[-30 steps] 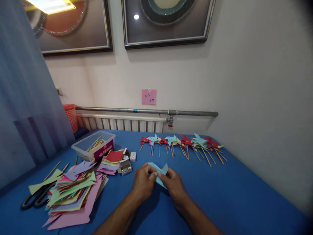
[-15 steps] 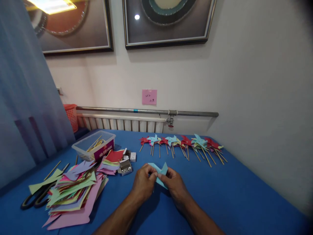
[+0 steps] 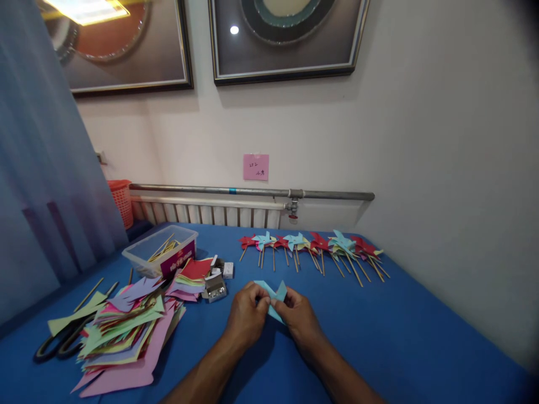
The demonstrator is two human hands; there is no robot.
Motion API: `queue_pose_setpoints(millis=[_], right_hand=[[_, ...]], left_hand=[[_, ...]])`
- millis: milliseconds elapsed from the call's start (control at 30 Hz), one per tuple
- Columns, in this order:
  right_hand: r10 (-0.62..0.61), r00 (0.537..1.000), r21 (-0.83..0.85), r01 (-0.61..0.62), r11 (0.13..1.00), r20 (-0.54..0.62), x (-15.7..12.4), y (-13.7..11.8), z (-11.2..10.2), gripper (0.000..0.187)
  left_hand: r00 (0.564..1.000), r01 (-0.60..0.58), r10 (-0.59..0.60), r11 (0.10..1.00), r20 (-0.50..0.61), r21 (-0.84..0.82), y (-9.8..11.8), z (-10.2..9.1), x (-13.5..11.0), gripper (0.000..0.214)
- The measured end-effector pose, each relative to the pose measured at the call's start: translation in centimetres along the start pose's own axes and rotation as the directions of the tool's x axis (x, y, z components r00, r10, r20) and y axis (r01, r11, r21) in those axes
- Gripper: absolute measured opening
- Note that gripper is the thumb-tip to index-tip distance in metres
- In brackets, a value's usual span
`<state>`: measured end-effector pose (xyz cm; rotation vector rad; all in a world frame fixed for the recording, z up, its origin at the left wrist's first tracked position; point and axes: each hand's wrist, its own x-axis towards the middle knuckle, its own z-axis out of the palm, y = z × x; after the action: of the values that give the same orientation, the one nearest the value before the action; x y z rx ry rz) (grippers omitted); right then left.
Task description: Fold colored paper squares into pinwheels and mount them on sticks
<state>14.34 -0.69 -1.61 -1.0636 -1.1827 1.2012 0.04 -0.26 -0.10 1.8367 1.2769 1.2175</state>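
Between my two hands is a light blue paper pinwheel (image 3: 281,291), held just above the blue table, its blades partly folded in toward the centre. My left hand (image 3: 248,311) pinches its left side with thumb and fingers. From the right, my right hand (image 3: 301,317) grips it, the thumb pressed near the middle. The fingers cover much of the paper's centre, and no stick can be made out on it. To the left of my left hand stands a small open box (image 3: 215,289) with shiny pins inside.
Pinwheels on sticks (image 3: 320,244) lie in a row at the back right. A clear plastic box (image 3: 162,255) holds thin sticks. At left are a stack of coloured paper (image 3: 122,331), black-handled scissors (image 3: 46,349) and a small white box (image 3: 228,270). A pipe (image 3: 252,192) runs along the wall.
Both hands stay in nearly the same place on the light blue paper, with the right thumb and fingers shifted slightly. The whole view has moved a little.
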Motion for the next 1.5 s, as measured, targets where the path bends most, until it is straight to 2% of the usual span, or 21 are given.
queue_pose_setpoints(millis=[233, 300, 367, 433, 500, 567, 633, 733, 933, 1300, 1500], right_hand=[[0.024, 1.000, -0.007, -0.024, 1.000, 0.005, 0.3, 0.8, -0.3, 0.033], [0.027, 0.999, -0.010, -0.028, 1.000, -0.016, 0.5, 1.0, -0.5, 0.034], [0.037, 0.998, 0.011, -0.036, 0.999, -0.051, 0.6, 1.0, -0.6, 0.036], [0.054, 0.996, 0.057, -0.050, 0.997, -0.078, 0.6, 0.8, -0.5, 0.040], [0.072, 0.994, 0.093, -0.064, 0.994, -0.077, 0.5, 0.6, -0.4, 0.042], [0.077, 0.996, 0.108, -0.071, 0.992, -0.052, 0.3, 0.3, -0.2, 0.042], [0.069, 0.997, 0.124, -0.066, 0.990, -0.019, 0.0, 0.1, -0.1, 0.042], [0.052, 0.999, 0.146, -0.053, 0.988, 0.011, -0.2, 0.0, 0.1, 0.041], [0.040, 0.999, 0.083, -0.043, 0.996, 0.034, -0.5, 0.1, 0.0, 0.040], [0.083, 0.991, 0.102, -0.093, 0.990, 0.101, -1.3, -1.3, 0.3, 0.041], [0.074, 0.995, 0.057, -0.077, 0.995, 0.065, -1.1, -1.0, 0.2, 0.032]], left_hand=[[1.000, -0.023, 0.023, 0.998, -0.001, 0.062, -0.2, 0.0, -0.1, 0.014], [0.999, -0.029, 0.030, 0.998, -0.029, 0.049, -0.2, 0.0, 0.0, 0.010], [0.993, 0.019, -0.019, 1.000, -0.114, -0.002, -0.2, -0.1, 0.1, 0.006], [0.973, 0.132, -0.151, 0.985, -0.174, -0.114, -0.1, -0.2, 0.4, 0.010], [0.947, 0.265, -0.304, 0.922, -0.102, -0.284, -0.1, -0.3, 0.6, 0.019], [0.920, 0.373, -0.387, 0.813, 0.065, -0.446, -0.1, -0.4, 0.7, 0.027], [0.893, 0.441, -0.405, 0.708, 0.194, -0.552, -0.1, -0.3, 0.7, 0.032], [0.886, 0.458, -0.387, 0.641, 0.255, -0.616, -0.5, -0.1, 0.7, 0.033], [0.882, 0.456, -0.429, 0.667, 0.197, -0.589, -1.4, 0.4, 1.1, 0.034], [0.889, 0.457, -0.363, 0.672, 0.279, -0.583, 0.4, -0.3, 0.6, 0.026], [0.888, 0.459, -0.328, 0.663, 0.322, -0.591, 0.5, -0.3, 0.5, 0.024]])
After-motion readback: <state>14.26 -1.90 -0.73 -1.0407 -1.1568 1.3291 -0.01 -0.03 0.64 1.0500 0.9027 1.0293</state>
